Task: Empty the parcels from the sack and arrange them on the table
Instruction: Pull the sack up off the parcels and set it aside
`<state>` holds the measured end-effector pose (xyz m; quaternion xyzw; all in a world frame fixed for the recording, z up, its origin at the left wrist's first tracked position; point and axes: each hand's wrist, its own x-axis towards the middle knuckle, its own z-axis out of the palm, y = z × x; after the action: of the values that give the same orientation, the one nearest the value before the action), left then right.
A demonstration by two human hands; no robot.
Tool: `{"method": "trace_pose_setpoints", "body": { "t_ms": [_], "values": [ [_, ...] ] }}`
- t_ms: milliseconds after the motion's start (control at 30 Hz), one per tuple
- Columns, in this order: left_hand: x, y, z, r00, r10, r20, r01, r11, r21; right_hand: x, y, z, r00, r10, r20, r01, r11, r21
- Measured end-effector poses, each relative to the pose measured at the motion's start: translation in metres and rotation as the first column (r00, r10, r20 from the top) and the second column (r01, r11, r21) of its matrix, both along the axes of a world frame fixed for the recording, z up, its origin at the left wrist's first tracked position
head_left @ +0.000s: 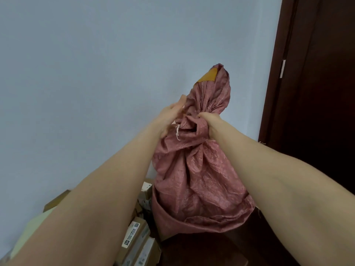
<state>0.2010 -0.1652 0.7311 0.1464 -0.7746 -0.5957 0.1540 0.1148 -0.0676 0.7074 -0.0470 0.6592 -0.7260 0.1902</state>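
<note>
At lower left, labelled cardboard parcels lie heaped, partly hidden by the left forearm. Just beyond, the pink woven sack hangs lifted, wide hem lowest. Right hand: fingers curled tight round bunched fabric near its top. Left hand: fingers straight, flat against the sack's side. Behind, pale blue wall; dark brown door at right.

Pink woven sack held up in front of a pale blue wall, open mouth hanging down. Right hand grips the bunched fabric near the top. Left hand lies flat against the sack's left side, fingers straight, a bit blurred. Labelled cardboard parcels piled low left under the arms. Dark door on the right.
</note>
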Motion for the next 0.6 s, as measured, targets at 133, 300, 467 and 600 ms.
{"method": "trace_pose_setpoints", "body": {
  "t_ms": [133,300,467,600],
  "values": [
    [0.015,-0.032,-0.029,0.999,0.027,0.041,-0.020,0.988,-0.156,0.005,-0.008,0.002,0.997,-0.061,0.050,0.067,0.991,-0.116],
    [0.040,-0.047,-0.057,0.995,0.019,0.096,-0.003,0.986,-0.165,0.024,-0.021,0.003,0.981,-0.125,0.150,0.150,0.974,-0.172],
    [0.056,-0.060,-0.081,0.994,0.105,0.020,-0.097,0.964,-0.247,0.042,-0.036,0.009,0.954,-0.185,0.235,0.257,0.908,-0.330],
    [0.056,-0.067,-0.100,0.981,0.190,0.044,-0.149,0.875,-0.460,0.014,-0.052,-0.009,0.955,-0.084,0.285,0.210,0.869,-0.447]
  ]
}}
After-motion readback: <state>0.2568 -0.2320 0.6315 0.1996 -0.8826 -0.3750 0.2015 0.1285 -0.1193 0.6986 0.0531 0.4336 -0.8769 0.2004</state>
